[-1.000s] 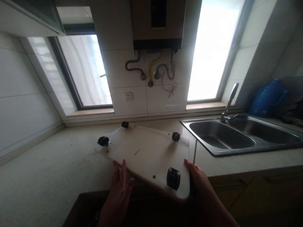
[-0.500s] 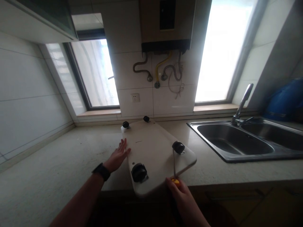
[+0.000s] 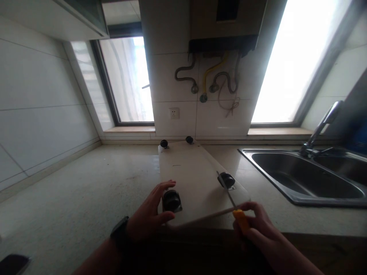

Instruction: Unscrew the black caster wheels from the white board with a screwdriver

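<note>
Four black casters stand up from the pale board (image 3: 195, 187), which lies flat on the tabletop (image 3: 123, 183) to the left of the sink (image 3: 309, 202), its far end close to the wall (image 3: 183, 128) and its near end at the tabletop's front edge. Your left hand (image 3: 146, 215) is part open, thumb and fingers spread around the near-left caster (image 3: 171, 200); whether they press on it or on the board beneath, you cannot tell from here. Your right hand (image 3: 262, 229) is closed around the orange handle of the screwdriver (image 3: 241, 221), whose shaft points up past the near-right caster (image 3: 227, 179). The board looks stiff and smooth, likely of moderate weight and apt to slide or turn on the tabletop, so it would be best taken by opposite edges, with the palms flat. The casters probably swivel and make poor handholds. The screwdriver seems light and rigid, surest when gripped around its thick handle.
</note>
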{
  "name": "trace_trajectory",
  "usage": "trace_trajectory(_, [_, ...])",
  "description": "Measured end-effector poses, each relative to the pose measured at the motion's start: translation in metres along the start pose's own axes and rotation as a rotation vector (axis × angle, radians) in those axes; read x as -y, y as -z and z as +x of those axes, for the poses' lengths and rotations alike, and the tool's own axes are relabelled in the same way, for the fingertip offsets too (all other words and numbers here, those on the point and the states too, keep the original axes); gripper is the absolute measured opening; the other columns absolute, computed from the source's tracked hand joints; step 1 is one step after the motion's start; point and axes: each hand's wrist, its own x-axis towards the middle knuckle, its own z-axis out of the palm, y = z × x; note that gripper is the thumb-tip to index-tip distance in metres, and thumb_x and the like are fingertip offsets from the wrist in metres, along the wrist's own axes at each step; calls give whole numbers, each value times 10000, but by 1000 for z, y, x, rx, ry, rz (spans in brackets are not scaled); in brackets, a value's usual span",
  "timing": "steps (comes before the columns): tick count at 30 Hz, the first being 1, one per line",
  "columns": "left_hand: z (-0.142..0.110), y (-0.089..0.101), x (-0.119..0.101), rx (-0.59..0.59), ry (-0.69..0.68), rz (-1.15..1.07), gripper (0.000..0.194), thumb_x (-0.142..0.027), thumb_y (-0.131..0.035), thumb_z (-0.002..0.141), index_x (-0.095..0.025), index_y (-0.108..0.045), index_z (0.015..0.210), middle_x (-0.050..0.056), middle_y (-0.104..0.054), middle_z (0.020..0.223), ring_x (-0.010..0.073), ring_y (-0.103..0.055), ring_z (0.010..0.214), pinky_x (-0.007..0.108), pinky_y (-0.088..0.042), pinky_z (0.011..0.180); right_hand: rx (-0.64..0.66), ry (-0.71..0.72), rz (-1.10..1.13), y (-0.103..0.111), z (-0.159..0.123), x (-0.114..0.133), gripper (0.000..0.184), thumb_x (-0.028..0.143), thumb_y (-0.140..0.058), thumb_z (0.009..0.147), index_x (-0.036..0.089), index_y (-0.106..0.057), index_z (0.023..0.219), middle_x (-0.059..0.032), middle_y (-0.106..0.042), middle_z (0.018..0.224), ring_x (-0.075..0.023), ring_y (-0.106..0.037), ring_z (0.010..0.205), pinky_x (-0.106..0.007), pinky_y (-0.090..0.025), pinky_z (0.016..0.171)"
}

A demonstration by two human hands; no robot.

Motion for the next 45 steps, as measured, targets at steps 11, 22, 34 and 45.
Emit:
trace_trajectory(11, [1,-2,11,-102,47,-7,466,-405,-630,988,-272,-479,1408,118,-644,1359,291,-602,1258,500,-450,1096,-56,206,15,8,-6,29,436,590,-739,804,293,-572,1076,-97,-764,1040,-217,-674,741,-293,-520,564])
trace_trajectory(22, [-5,-17,17,-178,-51,26,421,-450,-412,1077,-267,-427,1456,149,-502,1491,302,-475,1406,538,-373,1179,-237,173,403,21,-10,5,736,528,-728,751,405,-532,1450,-146,-711,1307,-348,-737,882,-466,-600,690])
trace_trajectory(34, [-2,-33,36,-96,-303,263,1218,-629,-782,782,-270,-31,1671,217,-223,1705,460,-159,1583,757,-59,1239,47,631,362,15,27,27,451,636,-596,901,321,-757,1181,-70,-706,769,-215,-625,620,-377,-522,587])
trace_trajectory(45, [27,-9,66,-18,-379,291,1232,-606,-770,801,-280,33,1677,189,-145,1740,432,-222,1575,699,-110,1264,-348,579,684,54,50,45,410,685,-774,731,279,-727,703,0,-523,551,-119,-473,443,-351,-519,513])
